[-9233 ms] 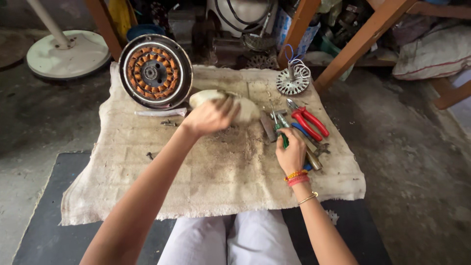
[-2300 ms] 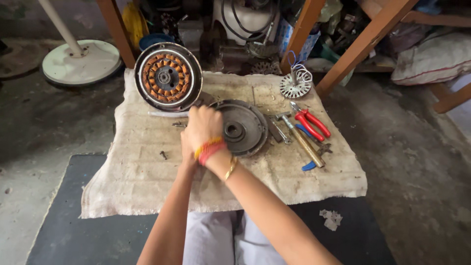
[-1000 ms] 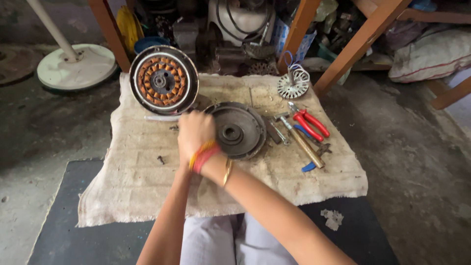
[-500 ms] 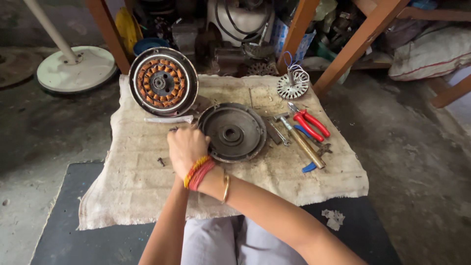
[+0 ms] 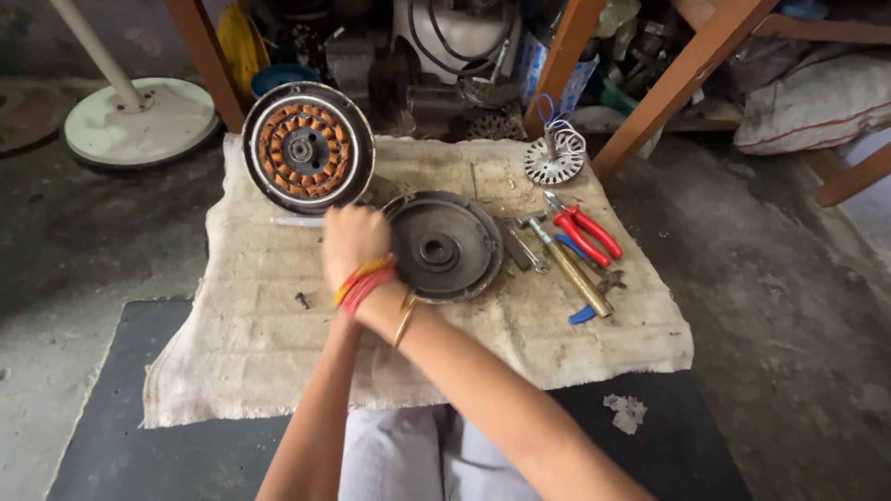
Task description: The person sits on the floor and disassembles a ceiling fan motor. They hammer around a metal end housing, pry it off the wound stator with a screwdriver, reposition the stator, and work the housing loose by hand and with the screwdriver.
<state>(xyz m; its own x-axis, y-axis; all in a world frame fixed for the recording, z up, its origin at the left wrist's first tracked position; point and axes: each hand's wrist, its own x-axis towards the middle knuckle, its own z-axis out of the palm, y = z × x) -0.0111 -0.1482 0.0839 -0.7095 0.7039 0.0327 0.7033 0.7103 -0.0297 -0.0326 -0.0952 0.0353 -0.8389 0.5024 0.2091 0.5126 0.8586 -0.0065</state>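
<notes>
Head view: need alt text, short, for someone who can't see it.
Seen from above, a person's right hand, with bangles at the wrist, reaches across the left forearm beside a dark round motor cover on a burlap cloth. A stator with copper windings leans behind; red pliers and a hammer lie at right.

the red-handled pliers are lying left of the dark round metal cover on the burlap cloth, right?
Not quite: in the head view the red-handled pliers lie to the right of the dark round metal cover, beside the other tools. They are on the burlap cloth, as you said.
</notes>
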